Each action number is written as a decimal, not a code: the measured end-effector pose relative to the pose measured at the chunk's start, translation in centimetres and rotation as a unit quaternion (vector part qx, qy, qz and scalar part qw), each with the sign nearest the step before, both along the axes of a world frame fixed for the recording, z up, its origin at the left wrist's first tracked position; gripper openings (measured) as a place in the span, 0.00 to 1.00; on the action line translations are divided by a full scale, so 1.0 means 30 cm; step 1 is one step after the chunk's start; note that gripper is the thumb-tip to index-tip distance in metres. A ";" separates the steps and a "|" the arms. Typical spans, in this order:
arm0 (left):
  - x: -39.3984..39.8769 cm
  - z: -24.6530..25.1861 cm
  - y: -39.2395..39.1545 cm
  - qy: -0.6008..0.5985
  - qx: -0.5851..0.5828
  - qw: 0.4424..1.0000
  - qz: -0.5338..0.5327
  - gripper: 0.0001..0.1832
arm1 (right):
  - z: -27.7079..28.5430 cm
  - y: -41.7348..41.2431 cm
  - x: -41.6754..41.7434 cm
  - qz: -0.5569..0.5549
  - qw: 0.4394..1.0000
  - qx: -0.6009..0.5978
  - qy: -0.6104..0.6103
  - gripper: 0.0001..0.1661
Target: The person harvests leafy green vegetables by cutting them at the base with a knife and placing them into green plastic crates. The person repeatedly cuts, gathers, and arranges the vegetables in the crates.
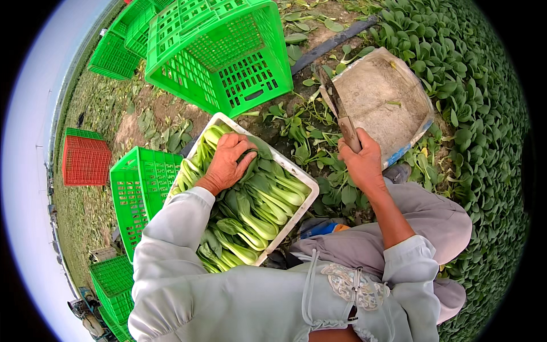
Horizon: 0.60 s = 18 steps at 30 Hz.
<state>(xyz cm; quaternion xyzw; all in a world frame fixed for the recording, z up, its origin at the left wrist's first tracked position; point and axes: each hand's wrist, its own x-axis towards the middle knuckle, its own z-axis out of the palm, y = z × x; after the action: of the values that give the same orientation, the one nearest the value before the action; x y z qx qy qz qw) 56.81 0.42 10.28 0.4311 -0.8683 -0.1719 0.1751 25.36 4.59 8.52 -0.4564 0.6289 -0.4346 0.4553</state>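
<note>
Rows of green bok choy (pixel 252 213) lie in a white foam box (pixel 311 188) before me. My left hand (pixel 230 160) rests on the leaves near the box's far end, fingers bent over them; whether it grips any is hidden. In my right hand (pixel 362 160) is a knife with a wooden handle (pixel 348 132), its dark, dirty blade pointing away from me. That hand is to the right of the box, above cut leaves on the soil. Beyond it lies a shallow, soil-stained tray (pixel 380 98) with a small leaf scrap in it.
A big green plastic crate (pixel 256 72) lies tipped past the foam box. Another green crate (pixel 145 184) stands close on the left, with a red crate (pixel 86 160) farther off. Dense growing bok choy (pixel 483 141) lines the right side. A dark hose (pixel 333 42) crosses the ground.
</note>
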 end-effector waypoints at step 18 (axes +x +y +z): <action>-0.035 0.110 -0.836 0.777 0.191 0.560 0.212 0.43 | 0.483 0.184 -0.732 -0.277 0.949 -0.152 0.024 0.07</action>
<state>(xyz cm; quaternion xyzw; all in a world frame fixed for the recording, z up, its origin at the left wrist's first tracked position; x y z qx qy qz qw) 55.76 -24.66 13.58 0.3256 -0.2261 -0.5605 0.7272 3.42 10.10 23.00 -0.3388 0.6675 -0.6229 0.2270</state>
